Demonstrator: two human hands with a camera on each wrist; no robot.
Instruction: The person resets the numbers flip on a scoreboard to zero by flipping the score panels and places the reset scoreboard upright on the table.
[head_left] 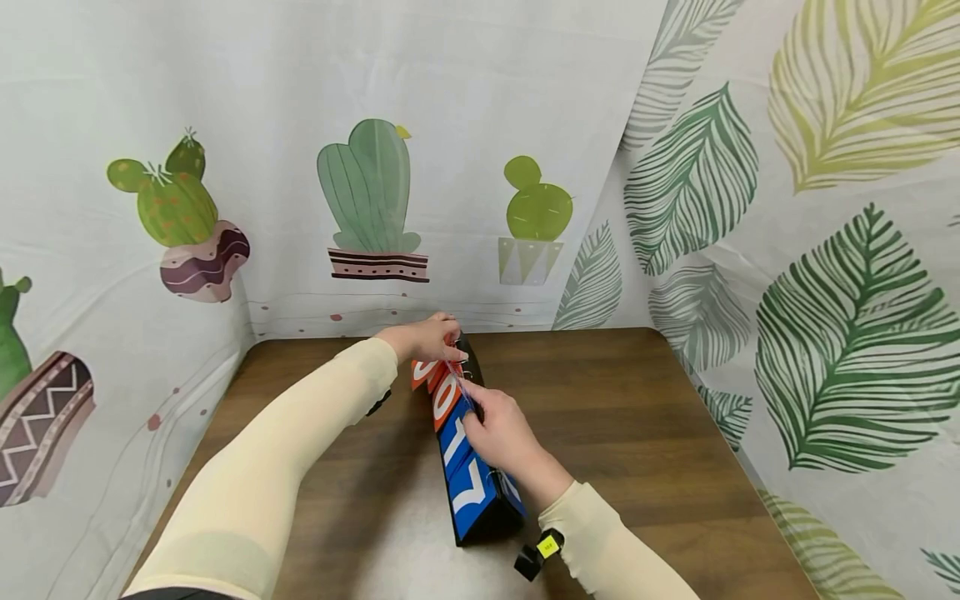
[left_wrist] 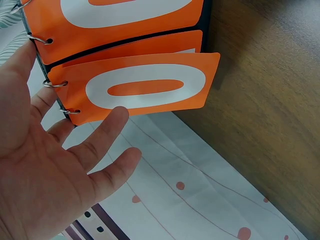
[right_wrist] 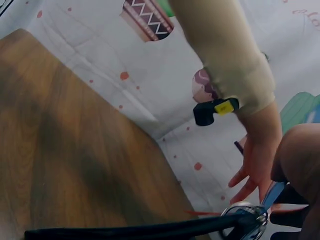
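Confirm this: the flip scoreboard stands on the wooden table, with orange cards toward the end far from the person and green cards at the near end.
Not quite: the near-end cards are blue, not green, as the head view shows. The flip scoreboard does stand on the wooden table, with orange cards toward the far end.

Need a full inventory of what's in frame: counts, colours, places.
flip board: one, black, mid-table
orange cards: several, orange with white numerals, board's far half
blue cards: several, blue with white numerals, board's near half
rings: several, silver, along board's top edge
table: one, brown, under board
cactus-print cloth: white, behind and left
leaf-print cloth: white with green, right
wrist devices: two, black, on wrists
sleeves: two, cream, forearms
left hand: one, bare, board's far end
right hand: one, bare, mid-board
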